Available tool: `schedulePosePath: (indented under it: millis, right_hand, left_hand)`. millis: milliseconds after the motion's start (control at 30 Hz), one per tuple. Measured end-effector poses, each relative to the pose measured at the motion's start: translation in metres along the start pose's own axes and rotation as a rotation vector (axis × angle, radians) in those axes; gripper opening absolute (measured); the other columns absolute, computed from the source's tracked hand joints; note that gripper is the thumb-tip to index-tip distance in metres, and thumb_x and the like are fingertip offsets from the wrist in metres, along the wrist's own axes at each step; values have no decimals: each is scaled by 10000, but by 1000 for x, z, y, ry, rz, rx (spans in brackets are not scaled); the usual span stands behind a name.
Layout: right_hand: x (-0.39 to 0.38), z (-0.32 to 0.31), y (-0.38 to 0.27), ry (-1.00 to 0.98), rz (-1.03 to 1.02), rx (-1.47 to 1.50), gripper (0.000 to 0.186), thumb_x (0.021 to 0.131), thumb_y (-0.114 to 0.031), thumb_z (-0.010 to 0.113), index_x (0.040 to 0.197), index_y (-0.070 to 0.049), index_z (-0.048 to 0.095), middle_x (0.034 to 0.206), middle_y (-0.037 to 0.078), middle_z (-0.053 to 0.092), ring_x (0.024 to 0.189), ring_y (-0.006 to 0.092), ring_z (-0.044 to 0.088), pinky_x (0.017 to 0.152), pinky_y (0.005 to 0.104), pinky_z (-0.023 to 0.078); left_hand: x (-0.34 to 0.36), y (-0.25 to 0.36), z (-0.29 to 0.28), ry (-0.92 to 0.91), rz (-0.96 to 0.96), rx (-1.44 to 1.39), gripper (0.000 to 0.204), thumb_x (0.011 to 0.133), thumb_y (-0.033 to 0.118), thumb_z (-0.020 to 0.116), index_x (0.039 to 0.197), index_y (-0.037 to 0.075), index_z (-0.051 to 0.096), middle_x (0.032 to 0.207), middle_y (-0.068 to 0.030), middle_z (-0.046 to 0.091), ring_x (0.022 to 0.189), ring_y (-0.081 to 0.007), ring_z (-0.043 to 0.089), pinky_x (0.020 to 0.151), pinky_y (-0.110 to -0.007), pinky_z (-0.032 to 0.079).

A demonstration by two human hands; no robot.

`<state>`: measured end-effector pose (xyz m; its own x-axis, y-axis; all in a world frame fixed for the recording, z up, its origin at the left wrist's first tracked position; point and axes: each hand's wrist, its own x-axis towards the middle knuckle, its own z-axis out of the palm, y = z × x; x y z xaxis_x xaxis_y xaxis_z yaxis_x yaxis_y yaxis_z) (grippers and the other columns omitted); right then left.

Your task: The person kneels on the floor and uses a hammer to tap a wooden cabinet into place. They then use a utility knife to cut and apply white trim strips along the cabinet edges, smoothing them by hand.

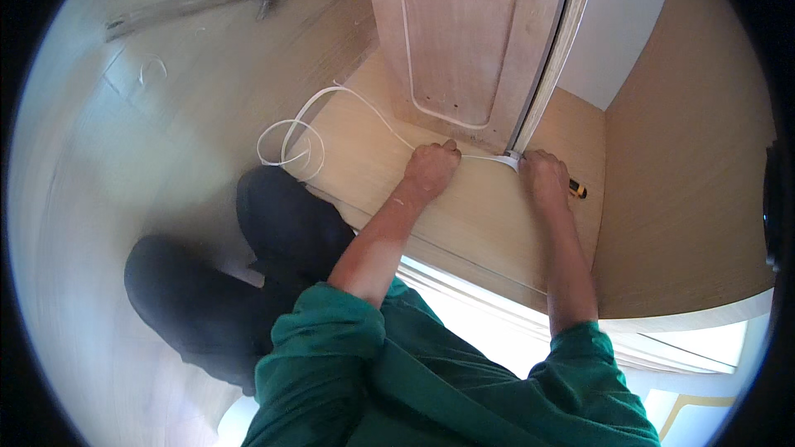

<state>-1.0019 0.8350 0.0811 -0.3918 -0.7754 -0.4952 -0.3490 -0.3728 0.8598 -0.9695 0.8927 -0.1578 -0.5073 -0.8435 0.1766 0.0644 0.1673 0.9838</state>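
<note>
A thin white strip point(313, 99) lies in loose loops at the left and runs along the board to the panel's lower corner. My left hand point(432, 167) is closed on this strip, a little short of the corner. At the corner my right hand point(544, 172) is closed, its fingertips mostly hidden. The yellow and black end of a utility knife point(577, 189) sticks out behind that hand, which appears to grip it. The upright wooden panel point(464, 41), with a rounded groove and a dark edge, stands just beyond both hands.
A hammer point(190, 8) with a wooden handle lies on the floor at the far left, near a small white curl point(153, 71). A tall wooden side board point(687, 149) rises to my right. My dark-trousered knees point(290, 207) are beside the light base board point(489, 223).
</note>
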Motion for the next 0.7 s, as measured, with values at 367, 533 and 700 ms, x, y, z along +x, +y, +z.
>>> schedulePosePath:
  millis: [367, 533, 700]
  right_hand:
    - [-17, -9, -6, 173, 12, 157, 188, 870, -168, 537, 891, -67, 695, 909, 156, 678, 838, 309, 667, 757, 452, 509]
    - [-15, -8, -3, 93, 67, 122, 196, 869, -142, 530, 906, -46, 696, 917, 170, 676, 900, 318, 665, 802, 456, 499]
    - [-14, -2, -5, 80, 41, 105, 185, 866, -112, 530, 915, -40, 693, 915, 173, 674, 881, 324, 671, 771, 466, 512]
  left_hand:
    - [7, -4, -10, -4, 21, 28, 135, 800, 87, 593, 896, 59, 684, 963, -118, 659, 889, -295, 687, 722, -408, 578]
    - [4, -2, -9, 25, 13, 38, 149, 798, 79, 595, 919, 56, 679, 961, -127, 654, 888, -287, 687, 715, -423, 575]
    - [-2, 5, -9, 23, -6, 84, 143, 815, 106, 592, 890, 50, 701, 977, -110, 664, 876, -272, 693, 723, -415, 573]
